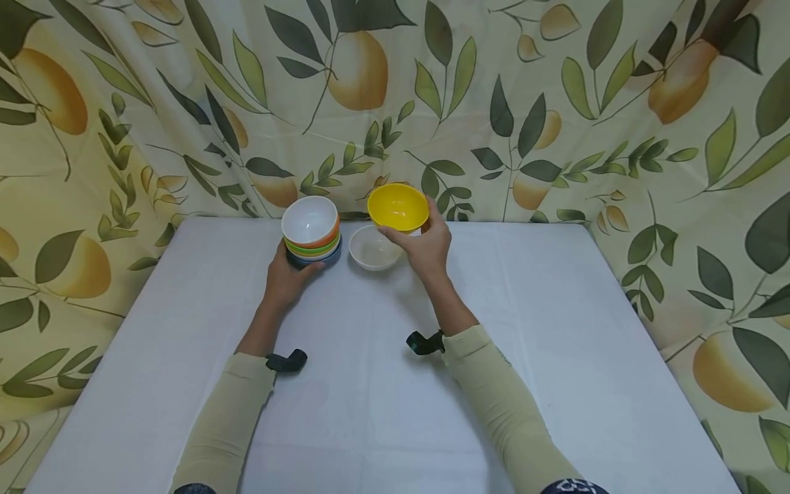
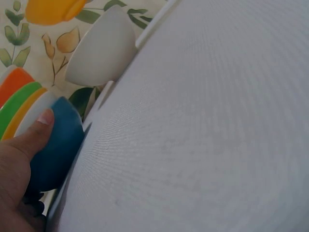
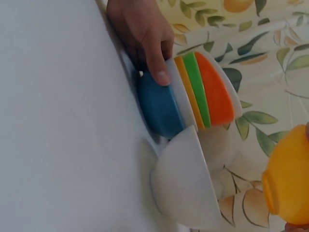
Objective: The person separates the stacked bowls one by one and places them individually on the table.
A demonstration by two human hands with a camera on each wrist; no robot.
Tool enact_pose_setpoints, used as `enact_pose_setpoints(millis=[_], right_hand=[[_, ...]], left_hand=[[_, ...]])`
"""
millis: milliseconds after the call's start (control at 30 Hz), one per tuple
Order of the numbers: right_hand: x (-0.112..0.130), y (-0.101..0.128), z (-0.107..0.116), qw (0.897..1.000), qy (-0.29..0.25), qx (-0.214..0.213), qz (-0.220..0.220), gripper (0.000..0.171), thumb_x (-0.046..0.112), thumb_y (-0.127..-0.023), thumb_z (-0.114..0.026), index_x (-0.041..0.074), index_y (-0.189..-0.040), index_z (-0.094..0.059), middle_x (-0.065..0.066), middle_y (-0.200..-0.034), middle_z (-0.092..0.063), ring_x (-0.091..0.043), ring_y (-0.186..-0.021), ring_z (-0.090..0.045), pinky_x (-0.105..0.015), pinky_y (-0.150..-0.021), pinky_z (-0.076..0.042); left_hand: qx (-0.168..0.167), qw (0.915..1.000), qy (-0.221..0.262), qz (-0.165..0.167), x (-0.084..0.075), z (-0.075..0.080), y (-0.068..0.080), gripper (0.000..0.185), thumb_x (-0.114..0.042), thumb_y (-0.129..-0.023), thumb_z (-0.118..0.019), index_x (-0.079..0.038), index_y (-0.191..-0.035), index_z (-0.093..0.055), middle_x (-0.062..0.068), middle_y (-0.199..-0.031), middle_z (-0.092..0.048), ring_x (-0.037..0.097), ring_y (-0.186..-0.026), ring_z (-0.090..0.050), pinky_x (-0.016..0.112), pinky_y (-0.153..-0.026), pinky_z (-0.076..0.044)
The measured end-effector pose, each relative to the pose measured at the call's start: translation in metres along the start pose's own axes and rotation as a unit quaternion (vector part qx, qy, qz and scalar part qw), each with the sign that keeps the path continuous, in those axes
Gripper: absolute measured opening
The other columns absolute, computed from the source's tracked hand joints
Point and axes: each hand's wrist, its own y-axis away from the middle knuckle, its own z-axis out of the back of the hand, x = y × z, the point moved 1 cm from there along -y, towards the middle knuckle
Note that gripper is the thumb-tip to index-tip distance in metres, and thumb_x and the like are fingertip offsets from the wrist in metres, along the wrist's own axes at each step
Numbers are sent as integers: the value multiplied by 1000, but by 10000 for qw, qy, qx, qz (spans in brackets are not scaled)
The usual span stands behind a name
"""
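Note:
My left hand (image 1: 286,280) grips a stack of nested bowls low down at the table's far side, its thumb against the blue bowl (image 2: 60,145) at the bottom. Above the blue one come white, yellow, green and orange bowls, topped by a white bowl (image 1: 310,219). My right hand (image 1: 430,243) holds a separate yellow bowl (image 1: 398,207) by its side, raised and tilted toward me. Beneath it, a single white bowl (image 1: 373,250) sits upright on the table just right of the stack. In the right wrist view, the yellow bowl (image 3: 289,176) is cut off at the edge.
A white cloth covers the table (image 1: 370,398). Directly behind its far edge hangs a curtain (image 1: 444,103) printed with fruit and leaves. Dark wrist mounts (image 1: 286,361) project inward from both sleeves.

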Motion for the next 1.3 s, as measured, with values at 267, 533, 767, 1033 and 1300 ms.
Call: enact_pose_setpoints(millis=[267,533,767,1033,1300], right_hand=[[-3,0,9,9995,232,-189,-55,87,21,-78,-97,5,-151,-52,-6,-144,-60,-18,-132,-55,-26,-114,-44],[-12,2,16,9992,250,-287,-109,87,19,-79,-96,2,-151,-51,-9,-144,-59,-20,-133,-54,-26,-115,-43],[-20,4,23,9986,262,-373,-257,91,18,-77,-97,1,-153,-49,-11,-147,-57,-21,-136,-53,-26,-116,-41],[-24,3,30,9978,375,-462,-290,91,19,-78,-97,0,-152,-49,-11,-147,-57,-22,-135,-53,-26,-116,-42],[-32,3,37,9976,381,-493,-317,91,22,-78,-97,2,-152,-49,-9,-147,-58,-20,-134,-53,-24,-116,-41]], left_hand=[[26,10000,-9,0,-2,0,1,112,-39,-88,-88,-13,-169,-14,15,-168,-33,32,-157,-25,51,-128,-20],[35,9999,-40,85,-3,0,0,111,-38,-89,-87,-13,-169,-15,15,-167,-34,32,-156,-25,51,-128,-20],[34,9999,8,110,-1,0,0,112,-38,-88,-88,-14,-169,-15,14,-168,-33,32,-156,-26,51,-128,-20],[11,9999,18,140,-1,0,-1,111,-39,-88,-87,-15,-169,-15,14,-168,-33,32,-157,-25,51,-128,-20],[26,9998,-21,183,1,-1,-2,112,-39,-88,-87,-15,-170,-13,14,-168,-32,32,-157,-24,51,-128,-19]])
